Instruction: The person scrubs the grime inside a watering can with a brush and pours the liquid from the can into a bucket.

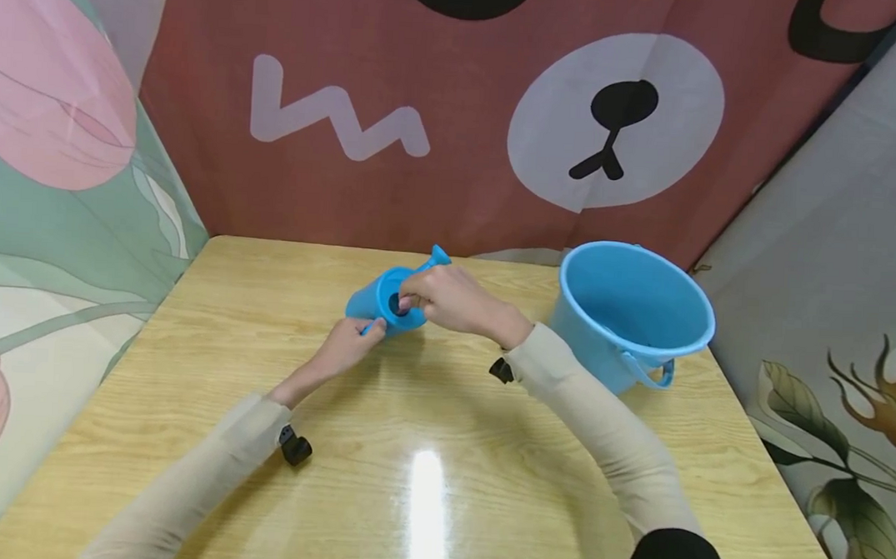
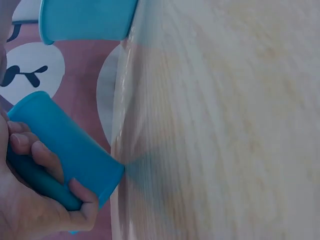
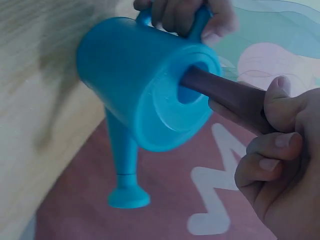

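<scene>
A blue watering can (image 1: 372, 299) stands tilted over the table, its round opening toward me; its lower edge seems to touch the tabletop. My left hand (image 1: 346, 346) grips the can's handle, fingers curled round it in the left wrist view (image 2: 35, 200). The spout (image 3: 123, 165) points away from me. Between the thumb and fingers of my right hand (image 1: 455, 300) is a long, smooth dark brown thing (image 3: 231, 96), its kind unclear. One end of it sits inside the can's opening, hidden by the rim.
A large light-blue bucket (image 1: 591, 340) with its handle hanging down stands at the table's back right, beside my right forearm. The wooden table (image 1: 334, 475) meets a printed cloth backdrop (image 1: 331, 199) at its far edge. More printed cloth hangs at both sides.
</scene>
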The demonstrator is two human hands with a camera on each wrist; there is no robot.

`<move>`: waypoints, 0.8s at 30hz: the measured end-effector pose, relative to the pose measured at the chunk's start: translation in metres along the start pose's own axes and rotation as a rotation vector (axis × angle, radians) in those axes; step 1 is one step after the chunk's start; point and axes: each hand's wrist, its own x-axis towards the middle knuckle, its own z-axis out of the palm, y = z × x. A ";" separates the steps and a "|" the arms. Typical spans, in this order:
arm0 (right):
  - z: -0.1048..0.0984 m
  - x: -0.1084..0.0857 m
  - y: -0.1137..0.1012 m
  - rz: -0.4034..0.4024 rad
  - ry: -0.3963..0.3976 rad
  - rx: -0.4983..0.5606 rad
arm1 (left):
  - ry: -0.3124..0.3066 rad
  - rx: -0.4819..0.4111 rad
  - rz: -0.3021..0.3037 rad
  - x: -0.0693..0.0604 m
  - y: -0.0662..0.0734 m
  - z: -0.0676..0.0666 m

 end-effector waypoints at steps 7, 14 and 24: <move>0.015 -0.002 0.011 0.034 -0.022 -0.007 | 0.038 0.005 0.045 -0.001 -0.002 0.003; 0.000 -0.003 0.007 0.023 0.001 0.076 | 0.067 0.031 0.075 0.003 -0.001 0.005; 0.013 0.000 0.006 0.047 -0.081 -0.014 | 0.046 0.004 0.085 0.004 -0.002 0.005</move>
